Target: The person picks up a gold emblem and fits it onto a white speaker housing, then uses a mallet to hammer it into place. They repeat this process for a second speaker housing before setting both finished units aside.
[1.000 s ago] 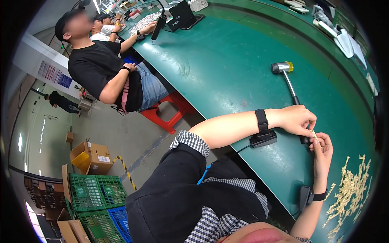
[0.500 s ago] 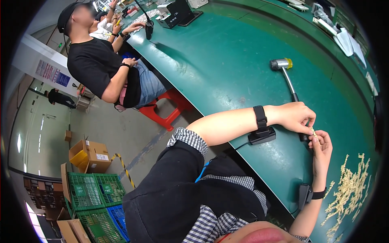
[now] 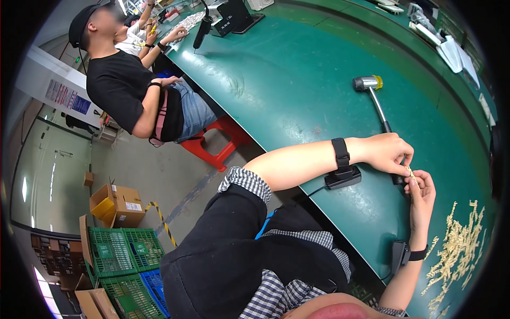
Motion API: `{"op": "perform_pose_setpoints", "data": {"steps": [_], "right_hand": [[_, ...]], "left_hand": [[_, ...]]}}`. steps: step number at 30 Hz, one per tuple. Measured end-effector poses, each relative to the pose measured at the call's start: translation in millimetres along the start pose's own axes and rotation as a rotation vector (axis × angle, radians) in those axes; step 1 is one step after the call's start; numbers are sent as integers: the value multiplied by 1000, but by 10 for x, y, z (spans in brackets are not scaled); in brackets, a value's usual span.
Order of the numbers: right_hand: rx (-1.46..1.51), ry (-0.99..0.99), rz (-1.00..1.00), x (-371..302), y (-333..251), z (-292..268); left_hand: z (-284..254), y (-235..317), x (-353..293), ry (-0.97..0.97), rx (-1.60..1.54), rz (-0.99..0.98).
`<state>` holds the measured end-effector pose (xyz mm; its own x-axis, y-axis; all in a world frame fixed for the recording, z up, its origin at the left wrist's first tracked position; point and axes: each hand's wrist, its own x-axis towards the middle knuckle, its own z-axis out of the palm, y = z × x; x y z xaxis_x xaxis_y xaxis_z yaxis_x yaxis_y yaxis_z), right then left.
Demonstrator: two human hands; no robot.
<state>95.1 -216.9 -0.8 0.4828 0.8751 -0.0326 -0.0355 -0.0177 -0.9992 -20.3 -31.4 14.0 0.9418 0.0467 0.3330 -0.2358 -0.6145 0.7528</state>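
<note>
Green workbench (image 3: 297,106) supports a pale strip pile (image 3: 454,250) at near right. Your left hand (image 3: 389,152) and right hand (image 3: 421,199) remain pinched, fingertips nearly closed, on one small pale strip (image 3: 410,173), left of the pile; its position is unchanged, so handling remains at the same stage.

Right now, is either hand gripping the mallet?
No, the left hand and right hand pinch a small pale-yellow piece while the double-faced mallet lies on the green table.

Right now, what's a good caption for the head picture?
Left hand and right hand pinch a tiny yellowish piece near a mallet.
</note>
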Motion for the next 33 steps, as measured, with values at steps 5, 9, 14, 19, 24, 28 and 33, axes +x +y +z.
{"op": "perform_pose_setpoints", "data": {"steps": [5,9,14,19,24,28,33], "right_hand": [[13,0,-8,5,3,-13],[15,-1,-9,9,3,16],[10,-7,-14,8,-8,-31],[35,-5,-15,3,-31,39],[29,5,-11,-15,-14,16],[15,8,-10,-11,-24,39],[0,5,-2,-11,-40,10]], "left_hand": [[-20,0,-5,-10,2,-7],[-23,-5,0,-13,-6,-7],[-11,8,8,-12,-7,-19],[-52,28,-13,-17,0,-32],[-25,50,-9,-22,-18,-26],[-28,45,-1,-28,-13,-30],[-34,49,20,-26,-14,-31]]}}
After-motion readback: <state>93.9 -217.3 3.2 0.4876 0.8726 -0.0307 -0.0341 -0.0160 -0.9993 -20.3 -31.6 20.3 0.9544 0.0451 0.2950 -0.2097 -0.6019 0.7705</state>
